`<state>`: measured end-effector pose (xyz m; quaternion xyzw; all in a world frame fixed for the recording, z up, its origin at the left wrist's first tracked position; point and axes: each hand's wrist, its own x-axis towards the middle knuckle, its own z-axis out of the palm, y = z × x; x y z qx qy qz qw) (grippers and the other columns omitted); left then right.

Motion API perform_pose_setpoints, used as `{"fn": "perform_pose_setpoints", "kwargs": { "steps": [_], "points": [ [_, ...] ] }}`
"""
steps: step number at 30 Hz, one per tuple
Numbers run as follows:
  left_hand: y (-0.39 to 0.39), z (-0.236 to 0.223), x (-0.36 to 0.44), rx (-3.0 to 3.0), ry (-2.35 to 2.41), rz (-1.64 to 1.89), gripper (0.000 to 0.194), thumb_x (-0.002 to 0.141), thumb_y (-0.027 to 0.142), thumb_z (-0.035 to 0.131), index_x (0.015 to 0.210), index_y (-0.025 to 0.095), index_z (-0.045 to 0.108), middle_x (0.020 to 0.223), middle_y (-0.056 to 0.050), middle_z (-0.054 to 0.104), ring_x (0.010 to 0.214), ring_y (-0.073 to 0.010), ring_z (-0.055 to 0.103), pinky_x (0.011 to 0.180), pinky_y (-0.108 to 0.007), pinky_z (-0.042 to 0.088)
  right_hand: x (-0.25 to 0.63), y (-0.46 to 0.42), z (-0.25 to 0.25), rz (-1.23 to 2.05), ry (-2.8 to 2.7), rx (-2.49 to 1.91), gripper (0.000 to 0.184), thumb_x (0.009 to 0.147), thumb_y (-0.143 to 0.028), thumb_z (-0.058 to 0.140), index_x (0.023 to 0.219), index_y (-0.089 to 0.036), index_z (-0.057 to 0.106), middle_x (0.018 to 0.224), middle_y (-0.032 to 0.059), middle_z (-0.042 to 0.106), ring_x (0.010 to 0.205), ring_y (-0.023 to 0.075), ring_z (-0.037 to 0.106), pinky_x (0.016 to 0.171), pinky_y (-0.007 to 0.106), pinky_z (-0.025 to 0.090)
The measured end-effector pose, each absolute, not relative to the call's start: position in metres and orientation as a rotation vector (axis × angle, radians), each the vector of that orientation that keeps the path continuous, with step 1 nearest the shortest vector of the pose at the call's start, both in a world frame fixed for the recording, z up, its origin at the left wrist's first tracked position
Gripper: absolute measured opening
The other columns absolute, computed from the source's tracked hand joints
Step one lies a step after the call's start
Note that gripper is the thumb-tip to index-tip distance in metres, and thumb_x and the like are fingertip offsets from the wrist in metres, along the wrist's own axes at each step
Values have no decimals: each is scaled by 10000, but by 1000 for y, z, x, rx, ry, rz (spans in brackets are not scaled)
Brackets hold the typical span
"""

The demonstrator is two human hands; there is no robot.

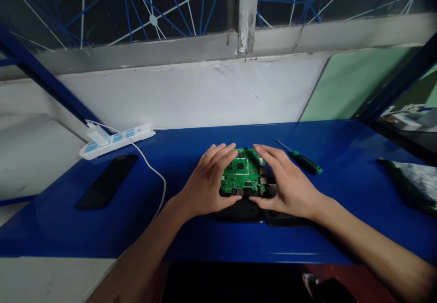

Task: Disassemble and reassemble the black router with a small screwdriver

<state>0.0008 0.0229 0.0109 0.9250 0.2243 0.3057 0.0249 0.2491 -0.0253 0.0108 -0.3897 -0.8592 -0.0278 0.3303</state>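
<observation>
A green circuit board [243,171] with chips and metal ports along its near and right edges is held between my two hands. My left hand [212,180] grips its left side, thumb at the near edge and fingers at the far edge. On the other side my right hand [285,180] holds it the same way. Below the board lies a black plastic case part [241,212], and a second black case part [285,219] sits beside it to the right, partly under my right hand. Whether the board touches the case is hidden.
A screwdriver [305,161] with a green and black handle lies beyond my right hand. To the left are a black phone [106,182], a white power strip [118,140] and a white cable [150,166]. A silvery bag [414,182] lies at the right on the blue table [211,241].
</observation>
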Motion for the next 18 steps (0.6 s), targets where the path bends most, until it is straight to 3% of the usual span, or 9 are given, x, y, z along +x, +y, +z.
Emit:
{"fn": "perform_pose_setpoints", "kwargs": {
  "steps": [6, 11, 18],
  "points": [
    [18, 12, 7, 2878, 641, 933, 1076, 723, 289, 766, 1556, 274, 85, 1535, -161, 375, 1390, -425, 400, 1138, -671, 333, 243, -27, 12, -64, -2290, -968, 1069, 805, -538, 705, 1595, -205, 66, 1471, 243, 414, 1350, 410, 459, 1036, 626, 485],
    [17, 14, 6, 2742, 652, 988, 1108, 692, 303, 809, 1544, 286, 101, 1485, -155, 406, 1360, -428, 405, 1095, -665, 398, 247, -31, 14, 168, -2222, -909, 1370, 621, -680, 802, 1597, -224, -45, 1608, 238, 267, 1451, 440, 349, 1127, 671, 375],
    [16, 9, 2, 2339, 480, 1024, 1197, 676, 234, 845, 1521, 350, 5, 1556, -153, 196, 1451, -419, 308, 1125, -618, 432, 244, -30, 12, 314, -2226, -981, 1368, 652, -618, 820, 1593, -255, -104, 1632, 232, 247, 1463, 425, 340, 1122, 665, 388]
  ]
}}
